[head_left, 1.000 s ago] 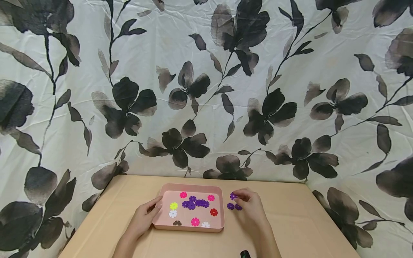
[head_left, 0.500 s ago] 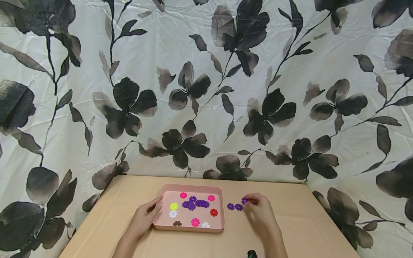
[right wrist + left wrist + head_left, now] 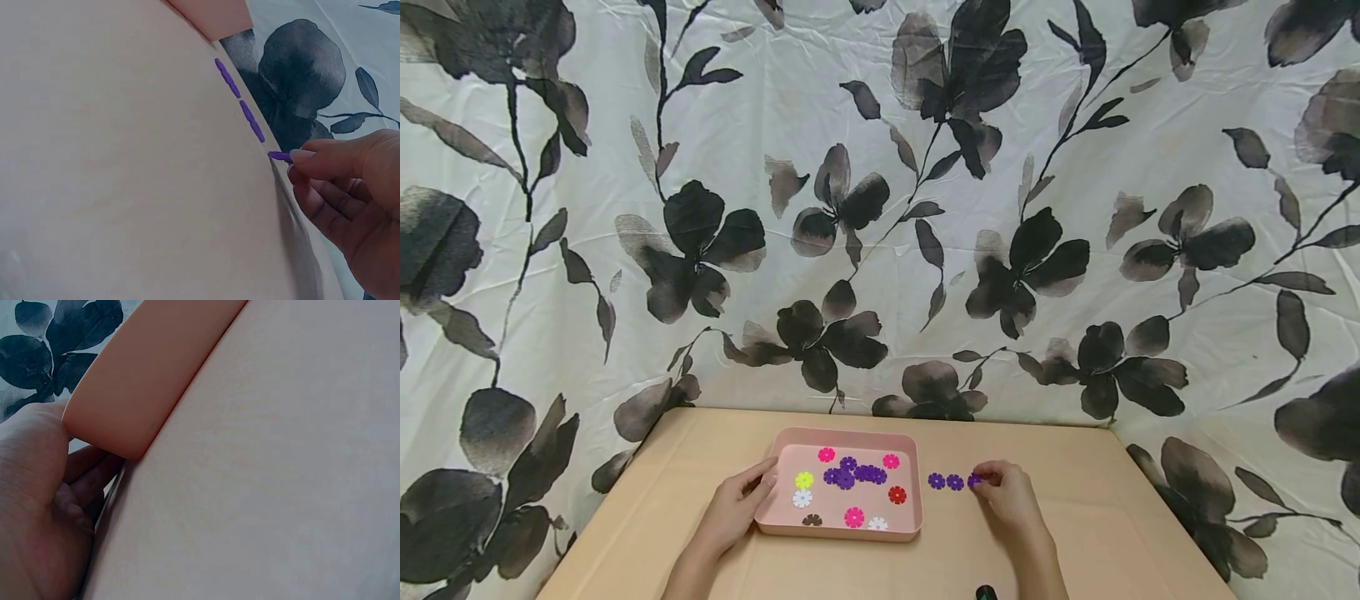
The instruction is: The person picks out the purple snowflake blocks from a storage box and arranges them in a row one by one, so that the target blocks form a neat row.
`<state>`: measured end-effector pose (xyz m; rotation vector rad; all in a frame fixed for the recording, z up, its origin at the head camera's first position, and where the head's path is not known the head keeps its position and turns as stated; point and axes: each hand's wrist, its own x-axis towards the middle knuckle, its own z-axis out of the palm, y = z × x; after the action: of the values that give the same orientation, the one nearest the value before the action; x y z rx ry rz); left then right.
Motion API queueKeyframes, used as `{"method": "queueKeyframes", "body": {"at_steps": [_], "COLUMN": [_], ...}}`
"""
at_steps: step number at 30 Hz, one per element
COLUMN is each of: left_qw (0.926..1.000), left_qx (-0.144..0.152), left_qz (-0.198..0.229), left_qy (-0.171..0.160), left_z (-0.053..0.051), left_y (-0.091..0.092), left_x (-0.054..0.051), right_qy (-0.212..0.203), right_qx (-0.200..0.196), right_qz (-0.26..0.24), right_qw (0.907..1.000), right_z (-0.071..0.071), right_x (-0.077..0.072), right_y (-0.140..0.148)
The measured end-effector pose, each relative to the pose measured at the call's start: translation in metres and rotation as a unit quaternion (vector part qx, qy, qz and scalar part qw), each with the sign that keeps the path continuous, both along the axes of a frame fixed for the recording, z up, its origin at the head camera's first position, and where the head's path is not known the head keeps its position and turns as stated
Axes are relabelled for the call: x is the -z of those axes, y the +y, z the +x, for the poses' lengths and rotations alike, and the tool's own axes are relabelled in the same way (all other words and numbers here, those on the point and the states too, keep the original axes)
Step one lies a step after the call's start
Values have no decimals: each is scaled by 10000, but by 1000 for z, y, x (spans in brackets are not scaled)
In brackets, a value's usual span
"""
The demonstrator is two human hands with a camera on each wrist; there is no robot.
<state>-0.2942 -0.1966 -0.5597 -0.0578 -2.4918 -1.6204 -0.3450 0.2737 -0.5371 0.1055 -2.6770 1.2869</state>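
Note:
A pink tray [image 3: 842, 532] stands on the table, and my left hand [image 3: 733, 504] grips its left edge, thumb at the rim, as the left wrist view also shows. Inside lie several purple flower pieces [image 3: 845, 479] in a cluster, with pink, yellow, white, red and brown ones around them. To the right of the tray, two purple flower pieces [image 3: 936, 481] lie flat side by side. My right hand [image 3: 1011, 496] pinches a third purple flower piece [image 3: 280, 156] between thumb and finger, at the right end of that row. In the right wrist view this piece is tilted at the table surface.
The light wooden-coloured table [image 3: 1112, 533] reaches back to a white cloth with dark flowers [image 3: 925, 208]. A dark cylindrical object [image 3: 986, 592] shows below my right wrist at the lower frame edge.
My right hand has carried the pinched purple flower piece to the right, then down toward me, into line with the other two. The left hand and the tray have stayed put.

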Motion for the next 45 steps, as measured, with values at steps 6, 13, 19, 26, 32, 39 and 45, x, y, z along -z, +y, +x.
{"method": "queueKeyframes", "body": {"at_steps": [6, 13, 19, 26, 32, 39, 45], "left_qw": [10000, 10000, 10000, 10000, 10000, 9999, 9999], "left_qx": [-10, -11, -5, 28, 10, 70, 72], "left_qz": [-8, 2, 37, 73, 43, 107, 115], "left_qy": [4, 13, 4, 25, 15, -4, -18], "left_z": [-1, -1, 1, 1, 1, 2, 3], "left_y": [0, 0, 0, 0, 0, 0, 0], "left_x": [0, 0, -2, -1, -1, -2, -3], "right_qy": [81, 128, 184, 627, 761, 284, 347], "right_qx": [-24, 113, 281, 115, -141, -514, -836], "right_qz": [138, 279, 25, -623, -795, -1156, -949], "right_qw": [9999, 9995, 9994, 9960, 9938, 9916, 9914], "right_z": [0, 0, 0, -1, 0, 5, 8], "right_x": [3, 3, -2, -14, -24, -27, -28], "right_y": [0, 1, -6, -29, -59, -94, -117]}}
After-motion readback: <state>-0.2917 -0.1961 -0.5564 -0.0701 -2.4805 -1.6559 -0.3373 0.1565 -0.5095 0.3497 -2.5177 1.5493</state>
